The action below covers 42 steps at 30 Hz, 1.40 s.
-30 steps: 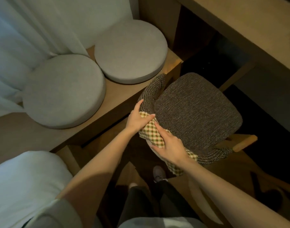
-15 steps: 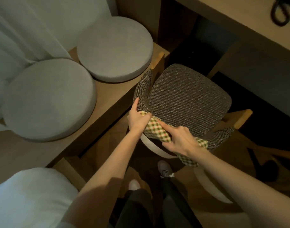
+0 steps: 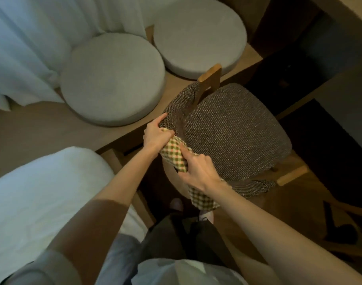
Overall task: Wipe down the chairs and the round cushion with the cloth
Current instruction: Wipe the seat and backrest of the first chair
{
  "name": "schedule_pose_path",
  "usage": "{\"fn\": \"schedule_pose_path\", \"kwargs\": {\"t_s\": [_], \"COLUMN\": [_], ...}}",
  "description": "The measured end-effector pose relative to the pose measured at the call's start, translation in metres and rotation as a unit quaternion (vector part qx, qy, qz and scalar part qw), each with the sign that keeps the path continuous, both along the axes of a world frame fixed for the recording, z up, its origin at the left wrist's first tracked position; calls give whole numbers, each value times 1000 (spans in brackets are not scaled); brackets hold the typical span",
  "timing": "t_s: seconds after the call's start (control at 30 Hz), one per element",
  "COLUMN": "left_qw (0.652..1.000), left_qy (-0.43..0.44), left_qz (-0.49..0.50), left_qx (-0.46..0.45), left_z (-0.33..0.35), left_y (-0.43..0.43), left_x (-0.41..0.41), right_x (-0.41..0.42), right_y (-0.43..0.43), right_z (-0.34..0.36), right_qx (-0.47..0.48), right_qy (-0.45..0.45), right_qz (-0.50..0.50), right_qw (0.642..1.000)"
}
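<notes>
Near the middle of the scene, the chair (image 3: 233, 132) is standing with its brown woven seat facing up and its curved padded backrest (image 3: 177, 112) running along the near-left edge. The work is judged to be sitting at an early-to-middle stage: the backrest is being wiped, and nothing is showing whether the seat is done. To the far left, two grey round pads, the nearer cushion (image 3: 112, 79) and the farther cushion (image 3: 198, 33), are lying flat, side by side, on a wooden bench (image 3: 42, 128). Both are lying well apart from the cloth, so the cushion step is judged to be waiting, and no second chair is showing. The cloth (image 3: 175, 154), checked in green, cream and red, is draping over the near stretch of the backrest and hanging down on its near side. The left hand (image 3: 155, 134) is gripping the cloth's far end against the backrest, fingers curling over it and one digit stretching along the weave. The right hand (image 3: 198, 171) is clamping the cloth's near part to the backrest, forefinger pointing out and the other fingers bending over the fabric.
</notes>
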<state>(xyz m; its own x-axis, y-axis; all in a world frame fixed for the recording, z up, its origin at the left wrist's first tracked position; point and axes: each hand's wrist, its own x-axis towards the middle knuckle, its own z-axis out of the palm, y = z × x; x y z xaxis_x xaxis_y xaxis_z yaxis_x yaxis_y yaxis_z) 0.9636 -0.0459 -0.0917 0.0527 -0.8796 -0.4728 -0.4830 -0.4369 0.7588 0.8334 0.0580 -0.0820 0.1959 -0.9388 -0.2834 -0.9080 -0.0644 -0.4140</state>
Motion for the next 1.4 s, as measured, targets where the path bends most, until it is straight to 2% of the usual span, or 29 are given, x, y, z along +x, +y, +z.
{"fn": "schedule_pose_path", "kwargs": {"t_s": [0.17, 0.23, 0.33, 0.4, 0.5, 0.6, 0.67, 0.73, 0.93, 1.13, 1.4], "left_qw": [999, 997, 993, 994, 999, 998, 995, 993, 989, 961, 939], "left_qy": [-35, -43, 3, 34, 31, 4, -2, -14, -40, -34, 48], "left_qz": [20, 14, 10, 14, 18, 66, 95, 105, 85, 203, 233], "left_qx": [-25, -65, -120, -106, -39, -22, -33, -56, -112, -183, -247], "left_z": [8, 12, 18, 20, 18, 17, 18, 20, 45, 89, 146], "left_y": [11, 16, 26, 34, 51, 63, 68, 70, 80, 109, 125], "left_x": [40, 53, 72, 81, 80, 71, 65, 61, 33, -52, -173], "right_x": [43, 49, 41, 30, 20, 23, 22, 17, -17, -117, -236], "right_y": [2, 4, 8, 4, -13, -30, -39, -45, -55, -73, -84], "right_z": [-5, -5, -1, 2, -4, -16, -23, -25, -6, 59, 114], "right_qx": [-6, -4, -13, 9, 126, 331, 364, 339, 276, 193, 91], "right_qy": [-5, -17, -60, -114, -163, -216, -170, -133, -104, -133, -217], "right_qz": [24, 25, 17, -5, -70, -178, -143, -101, 40, 134, 93], "right_qw": [1000, 1000, 998, 993, 976, 901, 905, 926, 955, 963, 967]}}
